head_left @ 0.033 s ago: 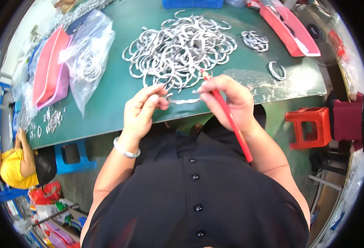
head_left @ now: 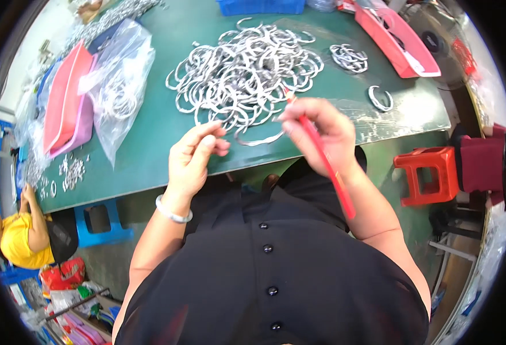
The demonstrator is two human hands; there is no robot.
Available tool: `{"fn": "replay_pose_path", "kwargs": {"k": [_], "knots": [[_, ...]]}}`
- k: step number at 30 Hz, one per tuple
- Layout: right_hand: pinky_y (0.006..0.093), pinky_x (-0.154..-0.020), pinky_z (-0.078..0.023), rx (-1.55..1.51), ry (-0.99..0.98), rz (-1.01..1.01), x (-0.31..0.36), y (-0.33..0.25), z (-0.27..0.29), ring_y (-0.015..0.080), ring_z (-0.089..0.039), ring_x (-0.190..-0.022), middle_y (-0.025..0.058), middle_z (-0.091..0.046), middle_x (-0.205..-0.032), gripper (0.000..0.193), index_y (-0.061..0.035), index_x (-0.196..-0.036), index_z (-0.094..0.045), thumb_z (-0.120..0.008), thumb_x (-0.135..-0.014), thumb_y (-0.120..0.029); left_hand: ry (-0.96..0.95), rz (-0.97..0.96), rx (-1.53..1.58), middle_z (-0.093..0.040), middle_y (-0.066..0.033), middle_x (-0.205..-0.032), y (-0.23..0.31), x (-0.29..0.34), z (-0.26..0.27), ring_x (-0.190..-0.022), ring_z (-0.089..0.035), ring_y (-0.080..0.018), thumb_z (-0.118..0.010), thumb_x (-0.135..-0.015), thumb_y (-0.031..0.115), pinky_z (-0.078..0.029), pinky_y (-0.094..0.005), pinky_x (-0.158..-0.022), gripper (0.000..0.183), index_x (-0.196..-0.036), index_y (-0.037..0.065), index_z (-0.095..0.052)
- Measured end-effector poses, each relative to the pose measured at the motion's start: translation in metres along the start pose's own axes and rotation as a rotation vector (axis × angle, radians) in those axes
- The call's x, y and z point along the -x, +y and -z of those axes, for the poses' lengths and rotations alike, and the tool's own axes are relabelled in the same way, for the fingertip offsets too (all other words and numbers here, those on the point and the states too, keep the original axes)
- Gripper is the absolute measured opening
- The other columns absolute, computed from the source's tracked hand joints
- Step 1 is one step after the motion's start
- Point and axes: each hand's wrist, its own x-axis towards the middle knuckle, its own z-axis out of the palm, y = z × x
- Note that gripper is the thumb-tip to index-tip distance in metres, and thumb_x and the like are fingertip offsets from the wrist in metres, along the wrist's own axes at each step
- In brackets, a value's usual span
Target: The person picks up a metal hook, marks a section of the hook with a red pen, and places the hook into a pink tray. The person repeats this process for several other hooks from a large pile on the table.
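My right hand (head_left: 324, 129) grips a red pencil-like stick (head_left: 329, 161); its tip points up toward the pile and its long end lies back over the forearm. My left hand (head_left: 189, 155) is closed, thumb against curled fingers, and anything between them is too small to make out. Between the hands, near the table's front edge, lies a silvery open bangle (head_left: 258, 142). Its right end reaches the right fingertips, and whether they touch it I cannot tell. Just beyond is a large pile of similar silvery open bangles (head_left: 247, 75).
A small heap of bangles (head_left: 349, 58) and a single bangle (head_left: 380, 99) lie to the right, below a pink tray (head_left: 399, 54). On the left are a red tray (head_left: 63, 109), a clear plastic bag (head_left: 120, 86) and small metal pieces (head_left: 72, 172). A person in yellow (head_left: 23, 238) sits far left.
The whole view has shifted slightly. My left fingertips are a little farther from the bangle's left end. The red stick's tip has moved slightly up and right.
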Motion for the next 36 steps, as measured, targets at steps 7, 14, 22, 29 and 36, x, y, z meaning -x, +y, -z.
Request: {"fn": "replay_pose_path", "kwargs": {"k": [7,14,22,29,36], "knots": [[0.0174,-0.062,-0.042,0.081,0.347,-0.285,-0.069,0.082,0.099,0.0049,-0.051,-0.066,-0.0004,-0.058,-0.076,0.020,-0.0008,-0.096,-0.057,-0.061,-0.076,-0.003,0.042,0.024,0.053,-0.059,-0.0102,-0.091,-0.011,-0.004,0.009,-0.074,-0.058,-0.0147,-0.046,-0.089,0.008,-0.048,-0.0264,-0.067,0.021,-0.104,-0.003,-0.054],[0.0269,-0.067,-0.046,0.684,0.229,-0.327,-0.091,0.144,0.159,0.0183,-0.061,-0.070,0.0113,-0.063,-0.077,0.020,-0.0021,-0.092,-0.059,-0.060,-0.072,-0.006,0.015,0.070,0.073,-0.060,-0.0096,-0.090,-0.009,-0.007,0.006,-0.074,-0.058,-0.0136,-0.047,-0.088,0.009,-0.048,-0.0257,-0.067,0.019,-0.102,-0.002,-0.054],[0.0308,-0.064,-0.046,0.633,0.101,-0.090,-0.102,0.114,0.096,0.0250,-0.060,-0.070,0.0154,-0.061,-0.079,0.013,-0.0070,-0.094,-0.057,-0.053,-0.082,-0.009,0.019,0.095,0.087,-0.060,-0.0093,-0.090,-0.008,-0.007,0.008,-0.074,-0.057,-0.0133,-0.048,-0.088,0.008,-0.047,-0.0251,-0.067,0.018,-0.102,-0.002,-0.055],[0.0347,-0.066,-0.046,0.421,-0.204,0.109,-0.104,0.061,0.020,0.0283,-0.058,-0.073,0.0116,-0.059,-0.077,0.018,-0.0058,-0.088,-0.054,-0.062,-0.073,-0.012,0.002,0.105,0.082,-0.060,-0.0098,-0.088,-0.007,-0.006,0.008,-0.073,-0.057,-0.0128,-0.048,-0.087,0.007,-0.047,-0.0242,-0.067,0.019,-0.101,-0.003,-0.055],[0.0386,-0.065,-0.044,0.690,-0.465,0.112,-0.129,0.052,-0.032,0.0305,-0.056,-0.077,0.0133,-0.058,-0.079,0.024,-0.0046,-0.086,-0.053,-0.064,-0.073,-0.020,-0.007,0.101,0.085,-0.060,-0.0095,-0.088,-0.008,-0.006,0.009,-0.073,-0.057,-0.0130,-0.048,-0.087,0.006,-0.047,-0.0245,-0.067,0.019,-0.101,-0.003,-0.055]]}}
